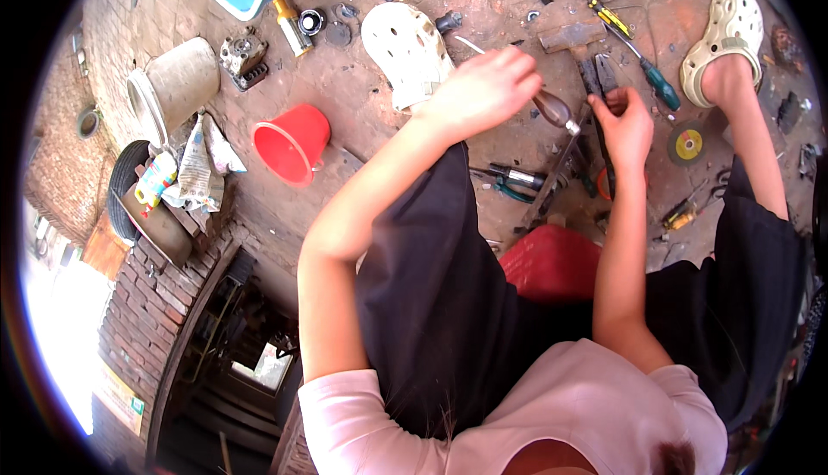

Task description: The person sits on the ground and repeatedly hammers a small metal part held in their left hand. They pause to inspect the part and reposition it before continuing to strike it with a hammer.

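Brown, glossy-handled tool wrapped in our left grip; dark, long, narrow piece pinched in right grip, guessing for steadiness. Both between our cream perforated clogs, probably for easy reach.

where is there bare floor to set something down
Brown floor looks free between the red plastic bucket and the left cream perforated clog, and between the bucket and the reddish brick wall. Crowded around the right hand: green-handled screwdriver, round, yellow-centred grey disc.
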`<action>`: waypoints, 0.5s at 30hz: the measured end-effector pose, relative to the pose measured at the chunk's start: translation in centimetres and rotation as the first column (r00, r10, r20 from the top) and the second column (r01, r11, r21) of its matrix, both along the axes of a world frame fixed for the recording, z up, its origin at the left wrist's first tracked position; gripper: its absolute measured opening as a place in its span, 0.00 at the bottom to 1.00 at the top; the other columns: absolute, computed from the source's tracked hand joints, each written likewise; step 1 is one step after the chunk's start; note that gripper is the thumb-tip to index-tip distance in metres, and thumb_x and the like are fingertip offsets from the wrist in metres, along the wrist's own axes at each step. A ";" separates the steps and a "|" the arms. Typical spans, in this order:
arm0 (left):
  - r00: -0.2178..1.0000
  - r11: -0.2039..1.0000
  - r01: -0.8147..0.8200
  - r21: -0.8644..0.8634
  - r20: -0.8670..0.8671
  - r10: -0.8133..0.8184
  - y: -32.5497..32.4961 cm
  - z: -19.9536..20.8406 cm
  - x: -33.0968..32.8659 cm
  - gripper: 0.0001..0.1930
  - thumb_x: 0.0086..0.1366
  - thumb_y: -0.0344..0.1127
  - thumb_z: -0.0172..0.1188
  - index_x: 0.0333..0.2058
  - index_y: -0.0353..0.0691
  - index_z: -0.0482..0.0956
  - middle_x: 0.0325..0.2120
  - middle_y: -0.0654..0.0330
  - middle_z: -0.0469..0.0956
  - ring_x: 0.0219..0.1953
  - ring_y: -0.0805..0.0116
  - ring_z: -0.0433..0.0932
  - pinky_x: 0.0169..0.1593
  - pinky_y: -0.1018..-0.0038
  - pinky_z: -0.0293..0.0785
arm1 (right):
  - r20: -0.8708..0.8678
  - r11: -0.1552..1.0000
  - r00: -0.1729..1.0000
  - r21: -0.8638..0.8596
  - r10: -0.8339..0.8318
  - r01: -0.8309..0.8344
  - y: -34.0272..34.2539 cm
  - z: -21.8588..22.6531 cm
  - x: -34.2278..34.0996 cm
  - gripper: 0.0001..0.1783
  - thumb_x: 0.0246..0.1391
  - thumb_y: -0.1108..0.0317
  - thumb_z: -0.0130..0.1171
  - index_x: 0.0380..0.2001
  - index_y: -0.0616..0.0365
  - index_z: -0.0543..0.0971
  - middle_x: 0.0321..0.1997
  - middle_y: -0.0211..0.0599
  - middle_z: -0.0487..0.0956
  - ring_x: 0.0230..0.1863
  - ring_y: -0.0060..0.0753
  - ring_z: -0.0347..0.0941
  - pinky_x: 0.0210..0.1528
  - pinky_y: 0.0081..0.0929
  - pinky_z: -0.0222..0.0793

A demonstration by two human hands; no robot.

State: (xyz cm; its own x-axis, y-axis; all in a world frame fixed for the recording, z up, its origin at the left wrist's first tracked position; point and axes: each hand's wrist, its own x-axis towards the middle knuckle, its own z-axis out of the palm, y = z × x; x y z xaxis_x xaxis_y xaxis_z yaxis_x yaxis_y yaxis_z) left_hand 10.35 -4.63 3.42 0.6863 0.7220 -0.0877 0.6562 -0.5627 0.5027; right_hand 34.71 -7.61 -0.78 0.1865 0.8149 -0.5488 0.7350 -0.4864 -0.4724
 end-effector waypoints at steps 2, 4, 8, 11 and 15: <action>0.961 0.969 -0.246 -0.019 0.124 0.246 0.0 0.9 -1.3 0.18 0.44 0.23 0.59 0.37 0.38 0.71 0.36 0.58 0.71 0.41 0.60 0.72 0.53 0.66 0.68 | 0.046 0.998 0.999 0.052 0.019 -0.021 -1.6 -0.7 -0.1 0.19 0.39 0.61 0.70 0.31 0.58 0.75 0.31 0.37 0.77 0.32 0.38 0.75 0.36 0.32 0.70; 0.699 0.737 -0.580 -0.346 0.254 0.669 -0.8 1.9 -1.9 0.18 0.45 0.17 0.55 0.37 0.38 0.69 0.33 0.58 0.73 0.38 0.63 0.74 0.59 0.64 0.63 | 0.106 0.996 0.994 0.088 0.006 -0.016 -1.8 -0.8 -0.8 0.19 0.38 0.60 0.70 0.31 0.58 0.75 0.31 0.36 0.76 0.32 0.38 0.74 0.35 0.33 0.70; -0.032 0.477 -0.581 -0.660 0.604 0.796 0.0 1.6 -3.9 0.08 0.54 0.21 0.54 0.32 0.39 0.68 0.28 0.61 0.70 0.31 0.70 0.69 0.43 0.71 0.67 | 0.156 0.988 0.988 0.149 0.007 -0.030 -2.2 -1.0 -1.3 0.19 0.37 0.61 0.70 0.31 0.55 0.74 0.31 0.35 0.74 0.33 0.40 0.72 0.34 0.36 0.68; -0.390 0.439 -0.409 -0.800 0.588 0.709 1.4 1.9 -4.8 0.09 0.59 0.30 0.57 0.24 0.39 0.65 0.21 0.63 0.65 0.25 0.72 0.63 0.36 0.72 0.64 | 0.175 0.982 0.985 0.182 0.015 -0.047 -2.6 -1.5 -1.4 0.19 0.37 0.61 0.70 0.32 0.54 0.74 0.31 0.36 0.73 0.34 0.42 0.71 0.35 0.38 0.68; -0.355 0.499 -0.425 -0.755 0.646 0.676 2.2 0.1 -6.0 0.13 0.60 0.31 0.57 0.19 0.39 0.64 0.17 0.63 0.63 0.24 0.72 0.63 0.34 0.73 0.63 | 0.171 0.985 0.985 0.168 0.014 -0.043 -2.3 -1.5 -1.6 0.20 0.36 0.61 0.70 0.32 0.54 0.74 0.32 0.38 0.72 0.36 0.44 0.70 0.37 0.39 0.67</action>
